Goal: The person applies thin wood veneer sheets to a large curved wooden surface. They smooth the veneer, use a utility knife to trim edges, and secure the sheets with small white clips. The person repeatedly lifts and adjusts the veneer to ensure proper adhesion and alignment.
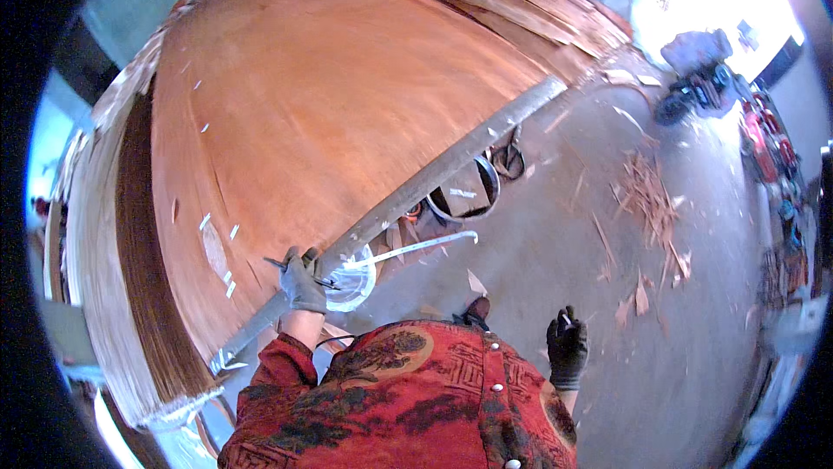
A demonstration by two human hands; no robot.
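Observation:
A broad sheet of orange-brown wood veneer (330, 104) lies across the work surface in front of me. At its near left edge my left hand (302, 285), in a grey glove, is closed around a thin dark tool (274, 262) whose exact kind I cannot make out. Small white tape pieces (205, 223) and a pale patch (213, 248) mark the sheet farther left. Away from the surface, at my right side, my right hand (567, 352) wears a dark glove. Its fingers are curled around a small white piece (567, 321), too small to name.
A straight bar (451, 152) edges the surface. Below it are a clear tub (351, 291), a curved white strip (425, 245) and a dark round bucket (490, 200). Wood scraps (646, 200) litter the floor at right. Dark veneer (143, 243) lies left; a wheeled machine (694, 91) stands far right.

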